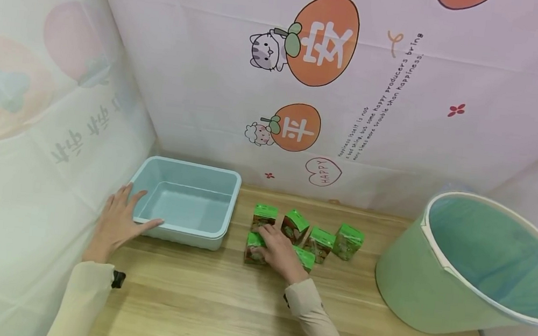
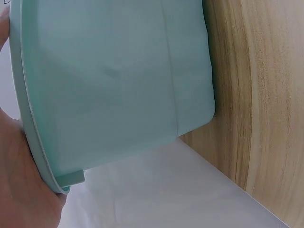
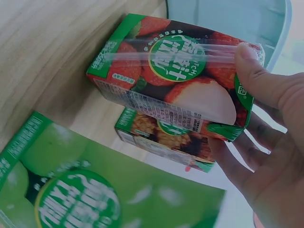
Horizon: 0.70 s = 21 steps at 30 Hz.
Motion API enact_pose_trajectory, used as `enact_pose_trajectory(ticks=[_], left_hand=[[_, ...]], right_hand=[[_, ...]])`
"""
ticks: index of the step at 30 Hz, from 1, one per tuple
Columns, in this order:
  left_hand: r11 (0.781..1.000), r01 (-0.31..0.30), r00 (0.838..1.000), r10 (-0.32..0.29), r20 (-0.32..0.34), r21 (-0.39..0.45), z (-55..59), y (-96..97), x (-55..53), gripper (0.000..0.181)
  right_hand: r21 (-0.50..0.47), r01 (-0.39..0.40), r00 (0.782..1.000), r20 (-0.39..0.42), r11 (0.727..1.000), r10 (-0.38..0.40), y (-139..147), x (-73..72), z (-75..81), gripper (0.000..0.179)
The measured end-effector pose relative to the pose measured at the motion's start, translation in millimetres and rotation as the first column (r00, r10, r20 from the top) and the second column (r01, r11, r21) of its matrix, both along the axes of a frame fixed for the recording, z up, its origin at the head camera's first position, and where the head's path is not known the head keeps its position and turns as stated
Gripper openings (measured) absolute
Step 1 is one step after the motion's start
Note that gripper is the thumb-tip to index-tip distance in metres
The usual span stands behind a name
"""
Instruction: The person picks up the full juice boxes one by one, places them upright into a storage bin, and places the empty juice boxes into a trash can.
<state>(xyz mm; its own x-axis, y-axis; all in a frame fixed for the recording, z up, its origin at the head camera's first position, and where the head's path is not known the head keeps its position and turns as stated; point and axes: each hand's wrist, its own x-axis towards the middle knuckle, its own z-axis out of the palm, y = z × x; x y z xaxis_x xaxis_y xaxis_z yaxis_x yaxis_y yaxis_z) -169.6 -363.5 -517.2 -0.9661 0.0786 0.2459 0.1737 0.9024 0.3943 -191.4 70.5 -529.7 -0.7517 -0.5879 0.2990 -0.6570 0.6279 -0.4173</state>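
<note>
My left hand [image 1: 116,225] rests on the near left corner of a pale blue plastic basin [image 1: 186,229], fingers spread and thumb lying over its front rim. The left wrist view shows the palm against the rim of this basin [image 2: 118,80]. To the right, my right hand [image 1: 282,253] pinches a small juice carton [image 1: 254,250] with a green top. In the right wrist view the held carton [image 3: 166,71] has red lychees printed on it, with the thumb on one side and fingers on the other. Another carton [image 3: 166,137] and a green-fruit carton [image 3: 123,185] stand close by.
Several more green-topped cartons [image 1: 348,241] stand in a loose group behind and beside my right hand. A large pale green bucket [image 1: 414,279] stands at the right of the wooden table [image 1: 178,305]. Printed cloth [image 1: 210,76] hangs behind and at the left.
</note>
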Motion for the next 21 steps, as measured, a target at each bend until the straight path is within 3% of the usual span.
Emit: enact_pose_trajectory(ticks=[7,11,21], left_hand=[[1.000,-0.001,1.000,0.002,-0.014,0.008,1.3,0.5,-0.6,0.101],[1.000,0.002,1.000,-0.002,-0.010,0.012,2.2,1.4,-1.1,0.101],[1.000,0.004,1.000,-0.004,-0.016,0.014,-0.8,0.2,0.2,0.101]], right_hand=[[-0.009,0.027,0.998,-0.048,1.000,-0.028,-0.2,-1.1,21.6,0.048],[0.002,0.047,0.997,-0.058,0.999,-0.047,0.3,-1.5,40.8,0.048],[0.001,0.006,0.994,-0.113,1.000,-0.006,-10.3,-5.2,93.0,0.042]])
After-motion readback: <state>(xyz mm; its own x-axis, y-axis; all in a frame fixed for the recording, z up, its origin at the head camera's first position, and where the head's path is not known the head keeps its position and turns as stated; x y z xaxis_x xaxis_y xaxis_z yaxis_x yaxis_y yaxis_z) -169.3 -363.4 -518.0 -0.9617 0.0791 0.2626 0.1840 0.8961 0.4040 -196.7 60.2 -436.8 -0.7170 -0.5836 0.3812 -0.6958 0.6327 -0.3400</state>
